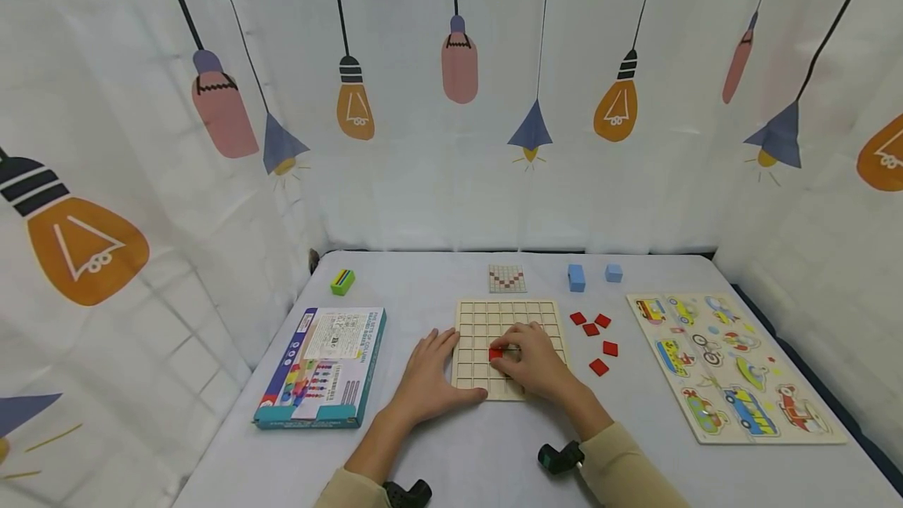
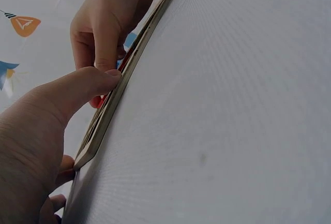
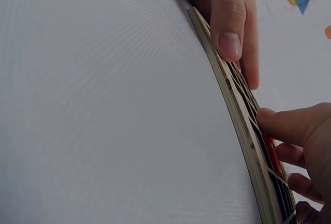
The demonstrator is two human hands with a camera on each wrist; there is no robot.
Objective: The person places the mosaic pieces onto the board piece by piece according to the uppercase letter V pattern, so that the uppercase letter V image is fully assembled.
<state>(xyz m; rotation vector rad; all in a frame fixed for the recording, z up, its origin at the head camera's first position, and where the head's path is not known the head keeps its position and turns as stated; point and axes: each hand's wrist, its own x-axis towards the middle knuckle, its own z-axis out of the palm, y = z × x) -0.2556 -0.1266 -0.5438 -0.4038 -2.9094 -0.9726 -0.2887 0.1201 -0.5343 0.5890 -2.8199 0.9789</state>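
Note:
A wooden grid board [image 1: 471, 328] lies on the table between both hands. My left hand [image 1: 432, 379] rests along its left side, fingers stretched toward the far corner and thumb at the near edge. Its thumb [image 2: 103, 80] touches the board's near edge in the left wrist view. Over the middle of the grid, my right hand [image 1: 534, 359] pinches a red square tile [image 1: 495, 353] between thumb and fingers. The tile's red edge [image 3: 271, 154] shows low at the board's surface in the right wrist view. The right hand hides some of the grid.
Several loose red tiles [image 1: 598, 367] lie right of the board. Behind it is a small pattern card [image 1: 507, 279], with blue blocks [image 1: 576, 278] to the right and a green-yellow block [image 1: 342, 282] at left. A boxed set [image 1: 320, 367] and a picture puzzle board [image 1: 734, 367] flank the grid.

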